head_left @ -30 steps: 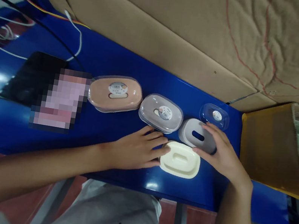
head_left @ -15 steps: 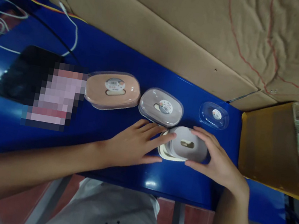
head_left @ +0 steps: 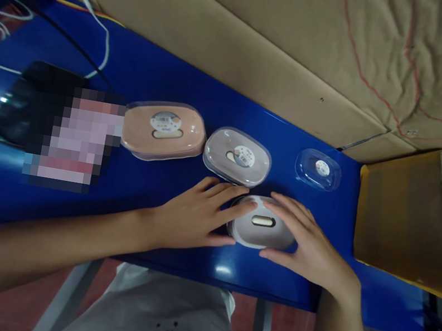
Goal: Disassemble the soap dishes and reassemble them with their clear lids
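Between my two hands a small grey plastic soap dish, oval with a slot in its top showing a cream part beneath, sits on the blue table. My left hand is around its left end, index finger lying on top and thumb at the near edge. Around the right end is my right hand, fingers over the far side, thumb at the near side. Just behind stands another grey soap dish under a clear, stickered lid. A larger peach soap dish, lidded too, is left of that one.
A clear lid with a round sticker lies at the back right. An open cardboard box with plastic-wrapped pieces stands on the right. A black device, a blurred-out patch and cables occupy the left. Cardboard lines the table's back.
The grey upper piece has moved left and down, and now sits level over the cream part that was showing beside it. My right hand went left with it; my left hand barely moved.
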Motion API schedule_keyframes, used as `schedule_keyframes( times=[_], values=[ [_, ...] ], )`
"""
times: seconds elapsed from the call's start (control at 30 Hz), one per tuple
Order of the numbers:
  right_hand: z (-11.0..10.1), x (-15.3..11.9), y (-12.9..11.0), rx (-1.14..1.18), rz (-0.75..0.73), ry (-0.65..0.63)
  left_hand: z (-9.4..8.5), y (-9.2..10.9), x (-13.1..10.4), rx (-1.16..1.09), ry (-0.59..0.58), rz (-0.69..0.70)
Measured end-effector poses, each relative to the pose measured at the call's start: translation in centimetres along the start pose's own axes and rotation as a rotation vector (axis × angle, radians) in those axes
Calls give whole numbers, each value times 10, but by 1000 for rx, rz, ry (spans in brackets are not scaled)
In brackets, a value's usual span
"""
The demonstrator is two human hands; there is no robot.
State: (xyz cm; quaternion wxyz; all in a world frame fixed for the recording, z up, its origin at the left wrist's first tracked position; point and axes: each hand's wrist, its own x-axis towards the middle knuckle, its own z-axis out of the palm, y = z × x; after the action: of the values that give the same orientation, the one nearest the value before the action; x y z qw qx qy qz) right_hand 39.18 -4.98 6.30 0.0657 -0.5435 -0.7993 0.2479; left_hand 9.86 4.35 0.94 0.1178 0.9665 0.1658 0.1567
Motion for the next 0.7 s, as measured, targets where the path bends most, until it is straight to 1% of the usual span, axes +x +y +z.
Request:
schedule_keyframes(
  times=[0.3, 0.5, 0.7],
  values=[
    [7, 3, 0, -76, 16, -8, -1, 0, 0, -23, -20, -23],
    [15, 11, -4, -120, -31, 65, -3, -1, 2, 18, -17, -35],
    [22, 20, -11, -253, -98, 153, -2, -1, 3, 69, -8, -78]
  ],
)
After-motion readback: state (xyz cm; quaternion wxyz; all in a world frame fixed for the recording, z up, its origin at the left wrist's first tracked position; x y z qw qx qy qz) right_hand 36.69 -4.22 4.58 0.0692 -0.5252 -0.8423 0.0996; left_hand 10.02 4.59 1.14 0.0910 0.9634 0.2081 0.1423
